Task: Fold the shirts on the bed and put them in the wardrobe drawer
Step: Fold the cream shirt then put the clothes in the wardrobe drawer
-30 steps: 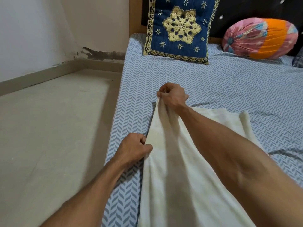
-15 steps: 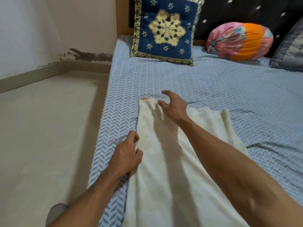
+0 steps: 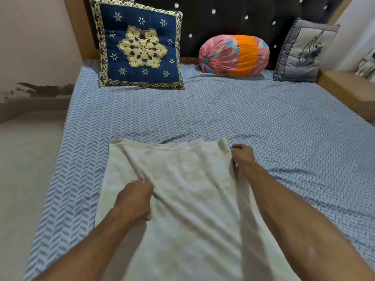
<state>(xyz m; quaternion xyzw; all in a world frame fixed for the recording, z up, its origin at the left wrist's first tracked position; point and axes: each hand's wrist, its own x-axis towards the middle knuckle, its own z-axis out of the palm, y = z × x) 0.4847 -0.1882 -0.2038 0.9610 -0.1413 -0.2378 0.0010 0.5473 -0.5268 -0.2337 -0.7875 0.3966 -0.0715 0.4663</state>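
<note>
Bed (image 3: 263, 126) fills most of frame, blue/white herringbone sheet, black tufted headboard (image 3: 223, 15) at far end. Floor (image 3: 22, 169) along its left side.

Cream shirt (image 3: 192, 199) lies on near-left part of bed, running from btm edge of frame up to approx mid-bed; far hem mostly flat, rolled bump at far-right corner. Diagonal ridge of lifted fabric runs from far-left corner down to left hand.

3 cushions against headboard: navy sq cushion (image 3: 140, 45) w/ gold floral motif on left, upright; pink/orange round bolster (image 3: 233, 54) in centre; grey cushion (image 3: 304, 51) on right, leaning.

Left hand (image 3: 135, 201) clenched on a pinch of shirt fabric, left-of-centre on the shirt, knuckles up. Right hand (image 3: 243, 159) at shirt's right edge nr the rolled corner, fingers curled onto the edge; looks like gripping it, contact partly hidden by the hand itself.
</note>
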